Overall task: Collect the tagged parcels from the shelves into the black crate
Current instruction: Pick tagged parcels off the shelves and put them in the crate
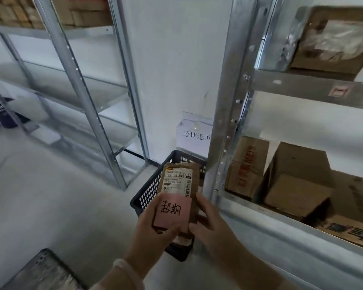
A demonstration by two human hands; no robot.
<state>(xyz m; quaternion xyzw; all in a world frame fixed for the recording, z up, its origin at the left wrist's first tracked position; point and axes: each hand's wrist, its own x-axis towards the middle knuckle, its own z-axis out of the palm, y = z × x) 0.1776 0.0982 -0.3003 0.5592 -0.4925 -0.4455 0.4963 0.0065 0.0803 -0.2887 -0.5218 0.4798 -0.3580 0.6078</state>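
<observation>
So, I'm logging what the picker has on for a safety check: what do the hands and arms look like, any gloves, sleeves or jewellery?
Both hands are bare, with no gloves. The left hand has a pale, whitish bangle around the wrist. The right hand and its forearm show no sleeve, watch or band in view. No rings are visible on the fingers, though the picture is soft.

Brown parcel (179,185) with pink tag (172,210) inked black, above the black lattice-walled crate (149,191).
</observation>
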